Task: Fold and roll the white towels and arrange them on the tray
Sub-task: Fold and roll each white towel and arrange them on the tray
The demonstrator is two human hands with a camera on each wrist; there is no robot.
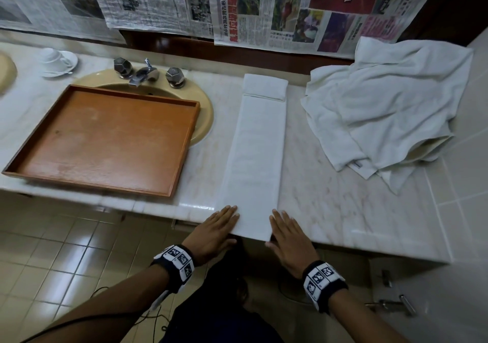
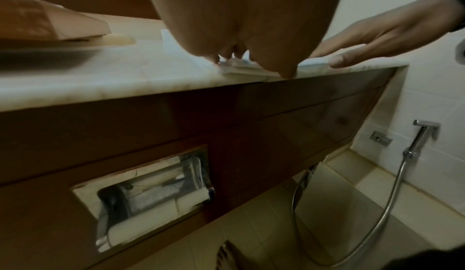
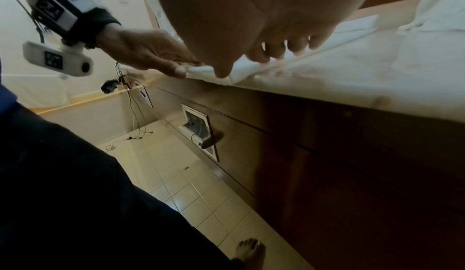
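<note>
A long white towel [image 1: 257, 152], folded into a narrow strip, lies on the marble counter [image 1: 330, 197]. Its far end is turned over into a short flap [image 1: 265, 86], and its near end juts slightly past the counter's front edge. My left hand [image 1: 221, 224] lies flat with straight fingers against the strip's near left edge. My right hand [image 1: 286, 229] lies the same way at the near right edge. In the right wrist view the fingers [image 3: 264, 55] rest on the towel [image 3: 314, 65] and the thumb sits at its front edge. The wooden tray [image 1: 105, 142] sits bare to the left, over the sink.
A heap of loose white towels [image 1: 390, 105] covers the counter's right end. A beige sink [image 1: 204, 121] with chrome taps [image 1: 144, 74] lies under and behind the tray. A cup and saucer [image 1: 56, 60] stand at the far left. Newspapers hang on the wall behind.
</note>
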